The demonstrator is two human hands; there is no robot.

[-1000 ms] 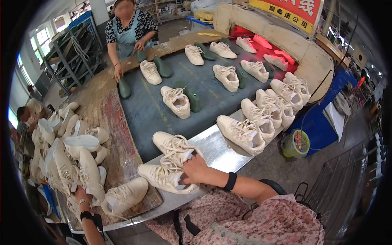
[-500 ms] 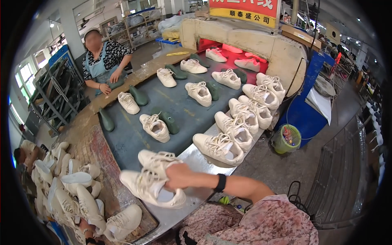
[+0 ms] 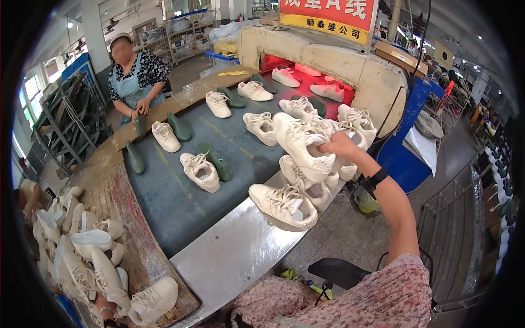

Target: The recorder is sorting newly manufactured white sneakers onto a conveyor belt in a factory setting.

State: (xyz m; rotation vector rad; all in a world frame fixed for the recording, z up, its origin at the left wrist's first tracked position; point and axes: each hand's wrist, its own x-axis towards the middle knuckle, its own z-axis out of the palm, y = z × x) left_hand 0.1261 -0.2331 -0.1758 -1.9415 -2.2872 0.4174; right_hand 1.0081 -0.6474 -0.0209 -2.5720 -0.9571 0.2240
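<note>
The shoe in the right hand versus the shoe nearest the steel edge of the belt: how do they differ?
The held shoe is lifted off the belt in the right hand; the near shoe rests on its sole at the steel edge. The held shoe is tipped, with its sole partly showing; the near shoe sits level with its opening up. Fingers grip the held shoe; nothing touches the near shoe. Both are cream lace-up sneakers.

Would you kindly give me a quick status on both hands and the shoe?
Right hand gripping a white sneaker, lifted above the belt. Left hand out of view. More white sneakers lined up directly beneath.
</note>
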